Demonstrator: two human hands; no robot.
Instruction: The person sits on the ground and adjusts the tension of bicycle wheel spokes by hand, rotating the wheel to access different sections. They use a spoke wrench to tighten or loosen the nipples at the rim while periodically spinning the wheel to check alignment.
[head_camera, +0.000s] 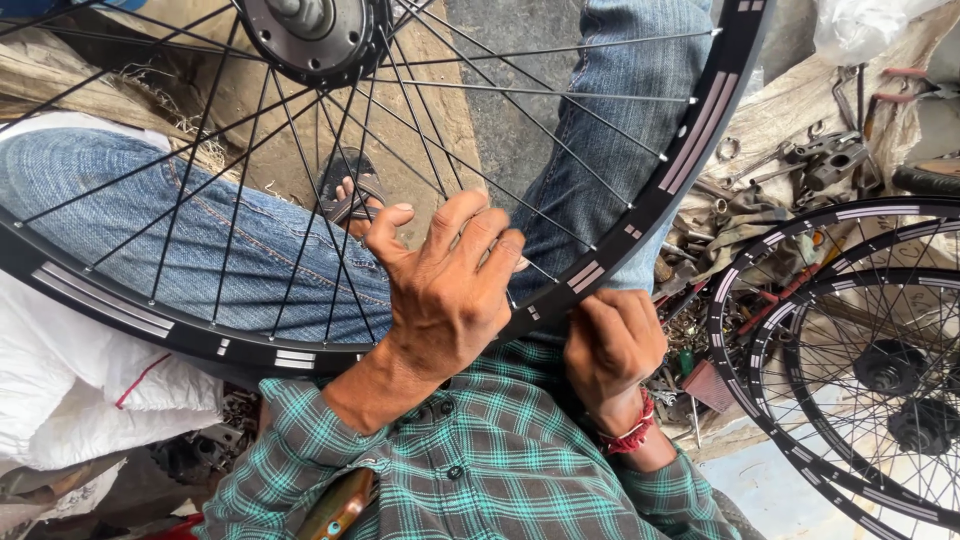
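Observation:
A black bicycle wheel with thin spokes lies across my lap, its rim (690, 150) sweeping from the upper right down to the lower left. Its metal hub (310, 30) is at the top. My left hand (445, 290) reaches over the near part of the rim, fingers curled around spokes just inside it. Just to the right, my right hand (612, 345) is closed tight against the rim's outer edge; what its fingers pinch is hidden. A red thread band circles that wrist. Both arms wear green checked sleeves.
My jeans-clad legs (230, 240) lie under the wheel, a sandalled foot (350, 195) showing through the spokes. Two more black wheels (860, 340) lie at the right. Scattered metal tools and parts (820, 160) sit on sacking above them. A white sack (70, 390) is at the left.

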